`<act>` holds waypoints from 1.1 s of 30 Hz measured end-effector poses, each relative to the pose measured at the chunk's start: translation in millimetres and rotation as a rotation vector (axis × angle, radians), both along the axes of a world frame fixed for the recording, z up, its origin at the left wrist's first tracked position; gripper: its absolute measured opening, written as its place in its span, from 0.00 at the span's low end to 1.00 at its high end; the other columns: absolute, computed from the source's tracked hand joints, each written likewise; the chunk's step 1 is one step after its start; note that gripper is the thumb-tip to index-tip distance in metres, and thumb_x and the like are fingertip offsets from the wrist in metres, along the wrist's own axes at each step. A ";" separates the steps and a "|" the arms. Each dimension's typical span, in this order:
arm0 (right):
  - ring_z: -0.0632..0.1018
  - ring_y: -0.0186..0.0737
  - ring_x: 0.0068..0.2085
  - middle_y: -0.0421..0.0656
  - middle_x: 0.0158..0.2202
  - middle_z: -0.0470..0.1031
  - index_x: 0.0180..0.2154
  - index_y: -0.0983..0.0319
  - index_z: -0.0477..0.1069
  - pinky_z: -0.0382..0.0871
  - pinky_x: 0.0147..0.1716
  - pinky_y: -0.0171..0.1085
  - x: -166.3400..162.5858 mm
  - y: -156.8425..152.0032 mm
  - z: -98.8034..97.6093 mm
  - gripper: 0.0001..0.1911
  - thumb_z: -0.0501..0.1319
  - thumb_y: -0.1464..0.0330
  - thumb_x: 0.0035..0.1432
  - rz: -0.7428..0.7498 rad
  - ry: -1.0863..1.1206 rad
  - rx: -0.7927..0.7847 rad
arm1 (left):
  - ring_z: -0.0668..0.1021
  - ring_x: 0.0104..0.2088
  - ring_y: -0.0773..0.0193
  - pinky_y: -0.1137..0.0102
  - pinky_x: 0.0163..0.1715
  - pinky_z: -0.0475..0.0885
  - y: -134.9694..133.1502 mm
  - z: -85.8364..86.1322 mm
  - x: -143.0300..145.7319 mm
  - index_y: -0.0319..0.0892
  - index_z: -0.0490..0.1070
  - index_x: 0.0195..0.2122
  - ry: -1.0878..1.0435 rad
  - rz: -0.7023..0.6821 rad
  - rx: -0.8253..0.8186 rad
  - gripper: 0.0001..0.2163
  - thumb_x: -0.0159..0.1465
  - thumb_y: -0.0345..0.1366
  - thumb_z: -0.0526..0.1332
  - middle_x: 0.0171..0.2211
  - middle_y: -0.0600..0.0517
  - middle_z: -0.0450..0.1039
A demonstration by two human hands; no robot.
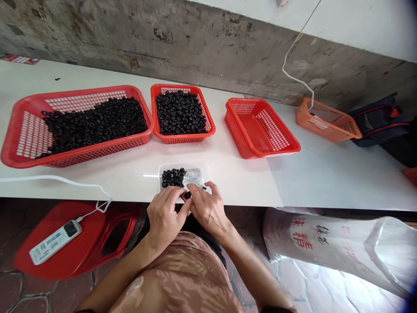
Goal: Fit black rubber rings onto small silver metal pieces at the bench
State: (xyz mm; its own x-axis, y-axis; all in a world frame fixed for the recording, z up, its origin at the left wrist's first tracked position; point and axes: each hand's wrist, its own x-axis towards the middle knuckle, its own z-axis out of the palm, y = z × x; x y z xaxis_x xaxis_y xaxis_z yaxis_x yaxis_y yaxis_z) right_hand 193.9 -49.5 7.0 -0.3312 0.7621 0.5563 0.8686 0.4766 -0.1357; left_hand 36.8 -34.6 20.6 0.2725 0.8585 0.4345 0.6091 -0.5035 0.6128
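My left hand (166,213) pinches a small black ring-shaped part (187,195) between thumb and forefinger at the table's front edge. Right against it, my right hand (208,208) has its fingers closed at the same part; whatever its fingertips grip is hidden. Just beyond both hands lies a shallow translucent tray (160,171). Its left side carries a heap of black ring-shaped parts (172,177), its right side a spread of tiny silvery pieces (194,176). A few black bits sit near my right fingers.
Behind the tray stand a long red basket (19,134) and a smaller red basket (182,139), both holding black parts. Farther right are another red basket (247,139) and an orange basket (339,134). A red stool (81,256) bears a white corded device (55,241). A large sack (325,248) lies below right.
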 end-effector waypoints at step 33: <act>0.83 0.41 0.46 0.54 0.51 0.80 0.56 0.66 0.67 0.61 0.57 0.48 4.6 -3.6 29.1 0.18 0.60 0.64 0.69 0.271 0.149 -0.060 | 0.73 0.27 0.65 0.70 0.30 0.67 24.2 -11.3 -24.8 0.38 0.83 0.32 -0.805 -0.428 -1.150 0.09 0.56 0.40 0.70 0.27 0.49 0.77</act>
State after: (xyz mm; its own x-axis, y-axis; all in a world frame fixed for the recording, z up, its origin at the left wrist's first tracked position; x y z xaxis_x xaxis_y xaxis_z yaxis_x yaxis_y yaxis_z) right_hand 198.5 -53.1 36.1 -0.4452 0.6902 0.5705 0.6795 0.6753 -0.2868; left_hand 12.0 -10.4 9.3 0.6105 0.7469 -0.2635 -0.1505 0.4360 0.8873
